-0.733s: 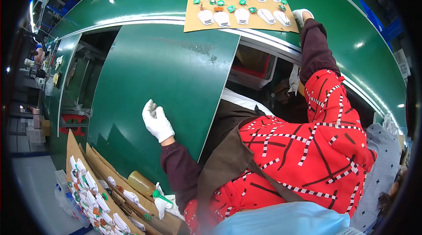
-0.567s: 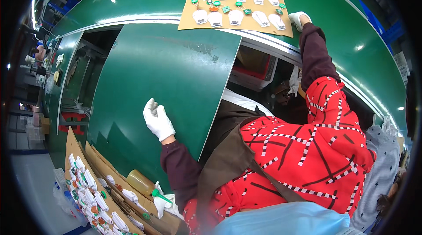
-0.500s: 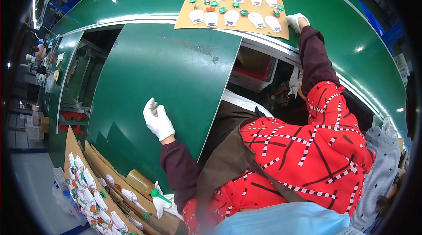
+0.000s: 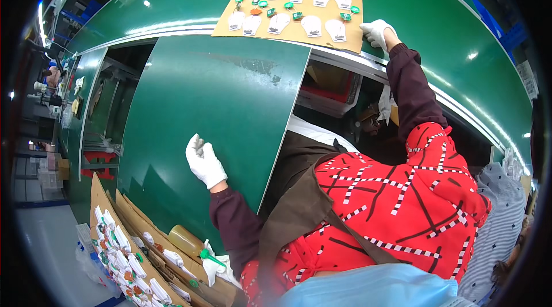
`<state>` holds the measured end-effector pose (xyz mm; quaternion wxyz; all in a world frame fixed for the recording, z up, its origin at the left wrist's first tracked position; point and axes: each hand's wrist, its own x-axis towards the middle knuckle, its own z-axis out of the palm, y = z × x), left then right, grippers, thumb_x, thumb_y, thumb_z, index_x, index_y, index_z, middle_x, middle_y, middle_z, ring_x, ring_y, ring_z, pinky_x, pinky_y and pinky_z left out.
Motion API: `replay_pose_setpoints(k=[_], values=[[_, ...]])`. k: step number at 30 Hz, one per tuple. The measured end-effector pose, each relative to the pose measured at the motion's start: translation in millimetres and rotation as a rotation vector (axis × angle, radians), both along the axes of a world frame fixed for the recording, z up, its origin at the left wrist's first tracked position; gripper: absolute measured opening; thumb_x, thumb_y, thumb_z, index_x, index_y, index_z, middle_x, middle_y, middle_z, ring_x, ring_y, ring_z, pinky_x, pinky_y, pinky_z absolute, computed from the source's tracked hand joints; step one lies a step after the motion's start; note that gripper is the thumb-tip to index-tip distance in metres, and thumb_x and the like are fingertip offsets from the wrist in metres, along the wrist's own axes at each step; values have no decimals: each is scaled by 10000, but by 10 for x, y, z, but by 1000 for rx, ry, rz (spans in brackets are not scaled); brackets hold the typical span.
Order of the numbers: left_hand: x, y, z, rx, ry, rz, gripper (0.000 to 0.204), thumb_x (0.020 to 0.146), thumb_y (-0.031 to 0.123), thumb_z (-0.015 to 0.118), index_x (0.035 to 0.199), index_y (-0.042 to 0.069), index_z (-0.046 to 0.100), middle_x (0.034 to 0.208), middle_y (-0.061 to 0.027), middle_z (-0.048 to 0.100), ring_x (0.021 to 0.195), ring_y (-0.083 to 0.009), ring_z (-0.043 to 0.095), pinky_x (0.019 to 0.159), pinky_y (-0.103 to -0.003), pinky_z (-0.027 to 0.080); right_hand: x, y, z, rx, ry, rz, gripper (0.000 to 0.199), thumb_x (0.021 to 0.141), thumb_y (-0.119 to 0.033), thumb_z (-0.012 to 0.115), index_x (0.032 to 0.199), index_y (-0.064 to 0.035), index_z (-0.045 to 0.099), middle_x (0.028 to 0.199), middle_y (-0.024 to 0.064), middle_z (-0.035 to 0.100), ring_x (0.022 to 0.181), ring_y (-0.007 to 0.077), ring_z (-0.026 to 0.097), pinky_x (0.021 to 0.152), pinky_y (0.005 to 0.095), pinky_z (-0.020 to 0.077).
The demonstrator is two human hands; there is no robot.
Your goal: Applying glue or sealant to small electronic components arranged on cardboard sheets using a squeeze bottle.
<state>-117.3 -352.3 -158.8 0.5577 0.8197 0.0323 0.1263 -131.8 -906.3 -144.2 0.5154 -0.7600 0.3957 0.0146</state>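
A flat brown cardboard sheet (image 4: 299,2) lies on the glossy green conveyor belt (image 4: 437,25), its long axis running across the belt away from the person, its near edge sitting at the belt's near edge by the metal rail. Rows of small white tags with green and orange clips cover its face. The right hand (image 4: 376,32), in a white knit glove, reaches out on a dark maroon sleeve and grips the sheet's near right corner, fingers curled over the edge. The left hand (image 4: 204,161), also in a white glove, rests well apart from the sheet on the smooth green desk (image 4: 230,94), near its lower edge; its fingers are drawn together, and whether they pinch something small cannot be told. At the desk's lower left corner, a stack of similar cardboard sheets (image 4: 132,249) leans on edge, loaded with white tags, with a tan bottle (image 4: 185,240) beside it.
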Motion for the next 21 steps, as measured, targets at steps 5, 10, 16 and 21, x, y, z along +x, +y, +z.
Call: replay_pose_setpoints(k=[5, 10, 16, 21], values=[[20, 28, -61, 3, 9, 10, 352, 842, -40, 519, 1191, -2, 520, 1134, -127, 565, 1016, -195, 561, 892, -294, 455, -88, 186, 23, 234, -134, -54, 482, 857, -315, 593, 1118, 86, 537, 1039, 188, 601, 938, 281, 595, 788, 364, 500], [102, 54, -170, -26, -55, 16, 350, 818, -12, 554, 1167, 21, 545, 1090, -102, 594, 952, -174, 583, 840, -290, 467, -55, 526, -194, 528, -558, -278, 329, 852, -150, 608, 1082, 60, 501, 1034, 195, 592, 965, 311, 602, 840, 400, 496], [127, 22, -140, 4, -10, 15, 343, 831, -21, 528, 1173, -5, 532, 1099, -121, 583, 974, -186, 575, 870, -292, 463, 171, 559, -356, 608, -564, -266, 244, 858, -46, 531, 1069, 67, 480, 1034, 192, 593, 908, 292, 623, 822, 416, 510], [151, 84, -161, 62, -31, 27, 341, 815, -10, 543, 1155, 7, 551, 1058, -118, 598, 932, -180, 585, 850, -298, 471, 145, 656, -279, 769, -642, -156, 317, 865, -12, 471, 1146, 124, 416, 1134, 249, 545, 1007, 342, 594, 904, 429, 490]])
